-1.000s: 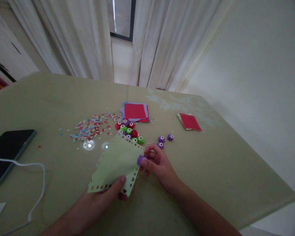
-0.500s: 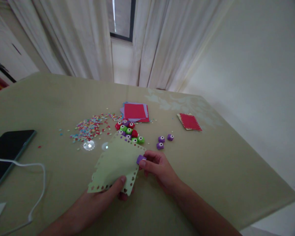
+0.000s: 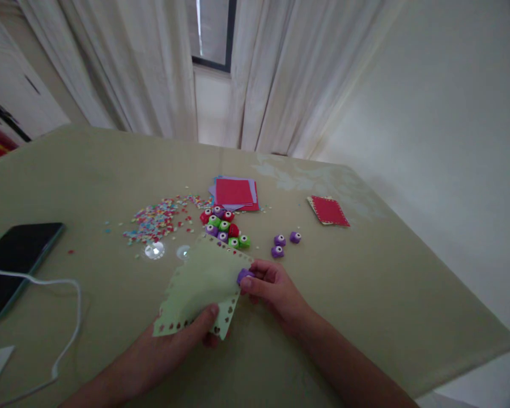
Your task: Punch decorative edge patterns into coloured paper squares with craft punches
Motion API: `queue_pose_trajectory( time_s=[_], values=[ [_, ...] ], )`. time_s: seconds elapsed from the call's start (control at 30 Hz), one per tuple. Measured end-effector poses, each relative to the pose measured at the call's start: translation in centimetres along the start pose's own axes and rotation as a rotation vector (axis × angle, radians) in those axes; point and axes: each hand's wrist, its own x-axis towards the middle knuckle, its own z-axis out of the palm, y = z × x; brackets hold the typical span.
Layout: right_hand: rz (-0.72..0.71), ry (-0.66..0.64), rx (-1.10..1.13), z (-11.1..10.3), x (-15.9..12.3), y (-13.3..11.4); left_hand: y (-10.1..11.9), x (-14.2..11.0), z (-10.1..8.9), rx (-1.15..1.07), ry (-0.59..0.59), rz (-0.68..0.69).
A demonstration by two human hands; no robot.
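Note:
A light green sheet of paper (image 3: 199, 283) with shaped holes punched along its edges is tilted above the table. My left hand (image 3: 191, 334) grips its near edge, thumb on top and fingers underneath. At the right edge, my right hand (image 3: 272, 286) pinches a small purple craft punch (image 3: 245, 276), which sits over the paper's border. Just beyond the sheet lies a cluster of red, green and purple craft punches (image 3: 224, 226). Several more purple punches (image 3: 279, 241) rest to the right of it.
Colourful confetti (image 3: 153, 221) is scattered left of the punches, near two clear round pieces (image 3: 154, 250). Behind lies a stack of coloured paper (image 3: 233, 191); a red punched sheet (image 3: 329, 211) is at right. A phone (image 3: 17, 260) and white cable (image 3: 74, 283) are at left.
Almost nothing differs. The view has shifted slightly, while both hands keep the same hold on the paper and the purple punch at its right edge.

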Motion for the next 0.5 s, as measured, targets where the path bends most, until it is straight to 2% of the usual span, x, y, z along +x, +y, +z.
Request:
queue_pose_trajectory(
  time_s=[0.33, 0.5],
  values=[
    [0.011, -0.012, -0.005, 0.1, -0.2, -0.2, -0.9, 0.6, 0.1, -0.018, -0.020, 0.010],
    [0.033, -0.008, -0.009, 0.1, -0.2, -0.1, -1.3, 0.9, 0.2, -0.059, 0.010, 0.024]
  ],
)
